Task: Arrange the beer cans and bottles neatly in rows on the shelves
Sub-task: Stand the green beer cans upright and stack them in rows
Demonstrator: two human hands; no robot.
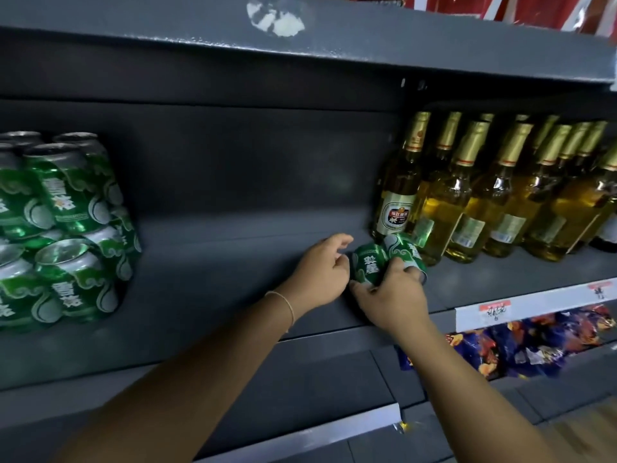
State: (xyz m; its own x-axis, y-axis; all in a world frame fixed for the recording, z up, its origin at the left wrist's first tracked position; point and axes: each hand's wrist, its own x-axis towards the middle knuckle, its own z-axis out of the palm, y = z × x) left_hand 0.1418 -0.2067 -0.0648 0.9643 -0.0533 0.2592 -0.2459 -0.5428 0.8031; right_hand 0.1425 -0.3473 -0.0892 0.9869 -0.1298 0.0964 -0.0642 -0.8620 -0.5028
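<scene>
While both arms reach onto the dark grey shelf (pixel 207 262), two green cans (pixel 387 262) sit side by side near its middle-right, tipped over toward the camera, just in front of the leftmost bottle.

Head view:
- Left hand (pixel 320 275): fingers curled against the left side of the nearer can, thumb raised above it. Looks like a partial hold rather than a full wrap. Thin bracelet (pixel 283 302) on that wrist.
- Right hand (pixel 394 299): fingers curled over the lower ends of both cans, gripping from the front.
- Cans touch each other; the right one lies close against the base of the bottles.
- Beer bottles (pixel 494 192): gold foil necks, pale yellow contents, standing in rows on the right part of the same shelf.
- Stacked green cans (pixel 63 228): two tiers, far left of the shelf, well apart from the hands.
- Price strip (pixel 534 305) on the shelf edge at right; colourful packets (pixel 534 342) on the level below.
- Red packaging (pixel 500 8) on the shelf above.
</scene>
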